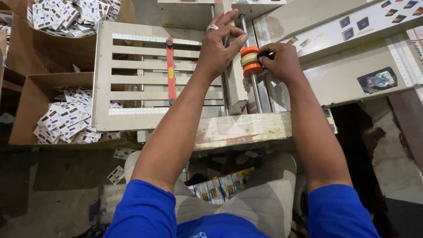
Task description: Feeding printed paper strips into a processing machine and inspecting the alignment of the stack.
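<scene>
Nearest, a stack of printed cards (220, 188) lies in the person's lap between the blue sleeves. Beyond the knees runs a worn wooden ledge (242, 128), and on it sits a beige slotted tray (103, 79) with an orange bar (170, 70) across it. Left of the tray, an open box (26, 110) holds loose cards; a second box (26, 48) farther back is heaped with more.

Farther on, both hands meet at the orange roller (251, 61), which sits on a steel rod (254, 90) of the machine. The left hand (218, 48) pinches the roller's top edge between thumb and forefinger, other fingers spread. The right hand (282, 61) closes round a small black knob (264, 55) at the roller's side.

The roller looks already seated on the rod; I judge the setting or tightening of it as under way, with card handling not yet begun.
</scene>
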